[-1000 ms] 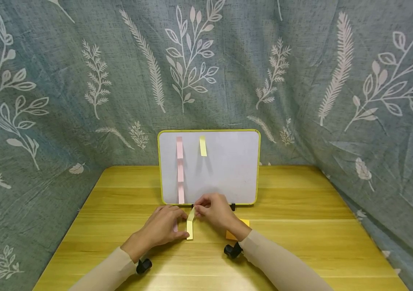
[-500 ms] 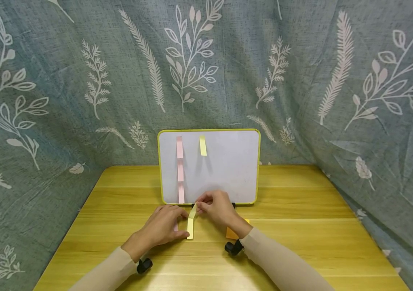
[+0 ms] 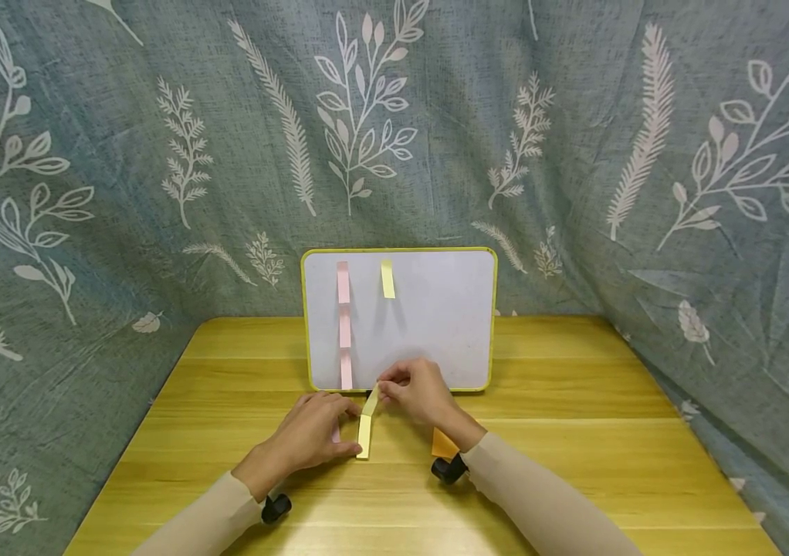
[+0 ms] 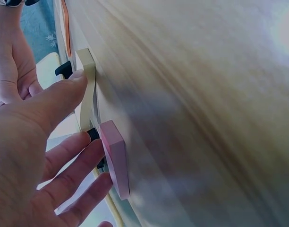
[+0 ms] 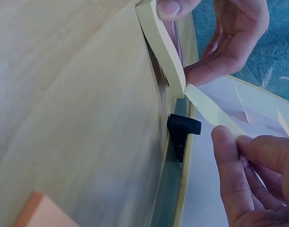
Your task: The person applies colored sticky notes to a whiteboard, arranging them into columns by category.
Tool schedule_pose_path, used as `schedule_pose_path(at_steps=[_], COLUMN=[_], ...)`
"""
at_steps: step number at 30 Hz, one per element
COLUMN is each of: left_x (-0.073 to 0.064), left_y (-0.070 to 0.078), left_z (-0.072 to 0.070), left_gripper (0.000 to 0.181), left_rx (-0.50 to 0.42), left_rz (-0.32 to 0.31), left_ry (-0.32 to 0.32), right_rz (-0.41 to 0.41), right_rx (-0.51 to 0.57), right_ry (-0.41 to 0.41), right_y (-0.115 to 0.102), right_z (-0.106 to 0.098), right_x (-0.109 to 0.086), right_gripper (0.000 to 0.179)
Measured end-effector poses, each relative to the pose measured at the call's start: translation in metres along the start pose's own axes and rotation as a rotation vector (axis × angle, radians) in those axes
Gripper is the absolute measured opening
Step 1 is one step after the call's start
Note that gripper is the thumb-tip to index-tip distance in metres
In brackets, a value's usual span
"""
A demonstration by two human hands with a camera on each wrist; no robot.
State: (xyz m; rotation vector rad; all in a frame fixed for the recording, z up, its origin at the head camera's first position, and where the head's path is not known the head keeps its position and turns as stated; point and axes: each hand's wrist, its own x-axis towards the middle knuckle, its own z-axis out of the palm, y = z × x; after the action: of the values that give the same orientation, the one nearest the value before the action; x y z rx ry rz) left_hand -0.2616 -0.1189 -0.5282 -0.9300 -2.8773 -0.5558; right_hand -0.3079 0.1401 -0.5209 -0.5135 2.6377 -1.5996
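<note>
A narrow pad of yellow sticky notes [image 3: 364, 439] lies on the table in front of the whiteboard [image 3: 443, 324]. My left hand [image 3: 307, 432] holds this pad lengthwise, its thumb at the near end and a finger at the far end. Between thumb and forefinger, my right hand [image 3: 417, 392] pinches the lifted end of the top yellow sticky note [image 5: 213, 111], which slants up from the pad's far end. Beside the left fingers is a pink sticky note pad [image 4: 117, 158], mostly hidden by that hand in the head view.
Pink sticky notes [image 3: 343, 324] form a column on the board's left side, and one yellow note [image 3: 387, 279] hangs near its top. An orange pad [image 3: 444, 444] lies under the right wrist. Black feet [image 5: 183, 125] support the board. A patterned cloth surrounds the wooden table.
My right hand has shifted slightly up and to the right, drawing the yellow note's end with it. The left hand stays in place on the pad.
</note>
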Motion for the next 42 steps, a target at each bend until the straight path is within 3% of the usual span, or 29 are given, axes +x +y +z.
schedule_pose_path(at_steps=[18, 31, 42], left_x=[-0.001, -0.003, -0.003], left_y=[0.002, 0.003, 0.004], left_z=[-0.003, -0.002, -0.002], left_gripper=[0.048, 0.046, 0.044], left_rx=[0.028, 0.064, 0.07], left_rz=[0.016, 0.053, 0.06], left_ry=[-0.02, -0.015, 0.018], right_rz=[0.041, -0.04, -0.119], right_rx=[0.114, 0.129, 0.13], right_ry=[0.017, 0.076, 0.202], right_y=[-0.016, -0.02, -0.021], right_z=[-0.019, -0.028, -0.031], right_x=[-0.003, -0.014, -0.015], right_gripper=[0.009, 0.011, 0.01])
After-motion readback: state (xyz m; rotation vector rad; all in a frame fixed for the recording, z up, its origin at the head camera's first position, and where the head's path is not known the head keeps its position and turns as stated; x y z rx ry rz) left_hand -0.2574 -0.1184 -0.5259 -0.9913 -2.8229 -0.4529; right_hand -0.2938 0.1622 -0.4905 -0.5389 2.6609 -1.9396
